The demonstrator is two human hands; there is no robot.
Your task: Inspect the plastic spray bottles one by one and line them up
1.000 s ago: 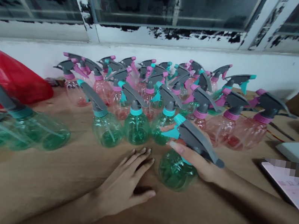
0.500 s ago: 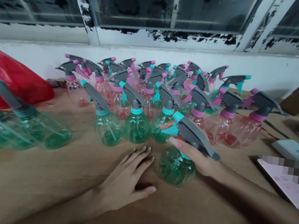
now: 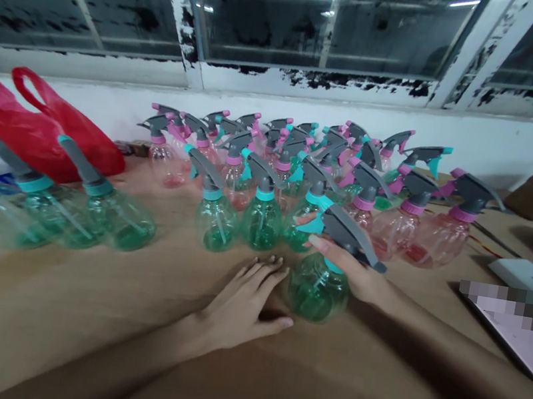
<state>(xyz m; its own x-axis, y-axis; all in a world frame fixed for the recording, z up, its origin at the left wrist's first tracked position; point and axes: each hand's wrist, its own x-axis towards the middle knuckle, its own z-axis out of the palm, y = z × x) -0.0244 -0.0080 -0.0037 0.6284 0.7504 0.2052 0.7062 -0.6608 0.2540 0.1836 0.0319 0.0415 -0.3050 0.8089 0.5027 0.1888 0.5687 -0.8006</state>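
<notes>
Just beyond the grip, three green bottles (image 3: 263,222) stand close together, in the way of the crowded pink bottles (image 3: 435,240) behind. Right of the grip lie a flat pink-faced object (image 3: 501,314) and a white box (image 3: 528,274); well to its left are more green bottles and a red bag (image 3: 64,134). The right hand (image 3: 356,271) is closed round the neck of an upright spray bottle (image 3: 317,295); near it, the left hand (image 3: 239,310) lies flat, fingers extended. Deeper green shows low in the held bottle, whether liquid I cannot tell.
</notes>
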